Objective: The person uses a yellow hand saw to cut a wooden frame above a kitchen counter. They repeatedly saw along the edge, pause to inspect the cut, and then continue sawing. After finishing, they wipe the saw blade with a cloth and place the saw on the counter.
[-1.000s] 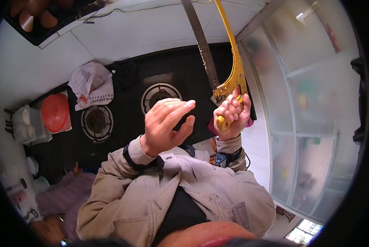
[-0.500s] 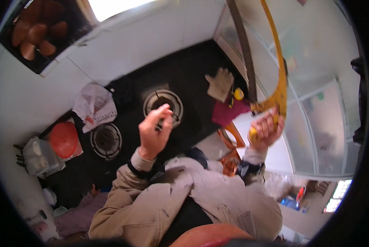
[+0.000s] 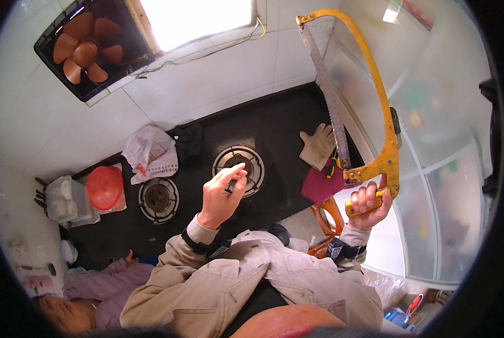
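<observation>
My right hand (image 3: 367, 205) grips the handle of a yellow bow saw (image 3: 384, 112) and holds it upright; its long rusty blade (image 3: 330, 101) points up toward the tiled wall. My left hand (image 3: 221, 197) is raised over the black cooktop (image 3: 280, 121), just in front of the right burner (image 3: 256, 169). Its fingers are drawn together with the index finger up. Something small and dark may sit between them, but I cannot tell.
A left burner (image 3: 158, 198), a crumpled bag (image 3: 149, 153), a red-lidded container (image 3: 104, 187), a work glove (image 3: 317, 146) and a magenta cloth (image 3: 322, 186) lie on the counter. An orange-handled tool (image 3: 328, 211) sits below the saw. Another person's purple sleeve (image 3: 105, 276) is at lower left. Frosted glass (image 3: 443, 169) stands at right.
My left hand has come apart from the saw and dropped toward the right burner. The saw has swung out to the right and stayed upright. The view has tilted up toward the window.
</observation>
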The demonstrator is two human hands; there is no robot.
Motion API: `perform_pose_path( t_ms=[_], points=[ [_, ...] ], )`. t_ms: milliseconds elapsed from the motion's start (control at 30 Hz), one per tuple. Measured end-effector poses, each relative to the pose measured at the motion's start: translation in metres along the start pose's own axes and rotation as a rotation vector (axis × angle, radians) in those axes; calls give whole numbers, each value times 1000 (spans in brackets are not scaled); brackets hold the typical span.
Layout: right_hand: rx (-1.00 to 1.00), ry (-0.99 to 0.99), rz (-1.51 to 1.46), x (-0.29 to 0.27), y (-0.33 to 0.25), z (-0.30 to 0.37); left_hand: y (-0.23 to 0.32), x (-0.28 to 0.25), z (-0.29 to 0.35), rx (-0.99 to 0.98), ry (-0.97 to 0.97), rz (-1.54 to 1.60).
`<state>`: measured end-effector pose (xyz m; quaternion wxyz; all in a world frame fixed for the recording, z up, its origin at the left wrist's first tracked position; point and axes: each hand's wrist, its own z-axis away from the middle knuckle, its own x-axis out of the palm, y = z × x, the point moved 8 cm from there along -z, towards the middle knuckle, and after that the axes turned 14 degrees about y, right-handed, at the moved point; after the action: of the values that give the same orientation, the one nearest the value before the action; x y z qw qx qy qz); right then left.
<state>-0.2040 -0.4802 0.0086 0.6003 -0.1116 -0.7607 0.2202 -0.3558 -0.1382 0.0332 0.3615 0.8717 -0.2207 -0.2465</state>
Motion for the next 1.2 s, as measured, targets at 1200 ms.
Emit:
perform_pose_path(
  t_ms=[1200],
  points=[
    [117,-150,155,-12,24,-75,-18,59,-26,-89,-81,-72]
  ],
)
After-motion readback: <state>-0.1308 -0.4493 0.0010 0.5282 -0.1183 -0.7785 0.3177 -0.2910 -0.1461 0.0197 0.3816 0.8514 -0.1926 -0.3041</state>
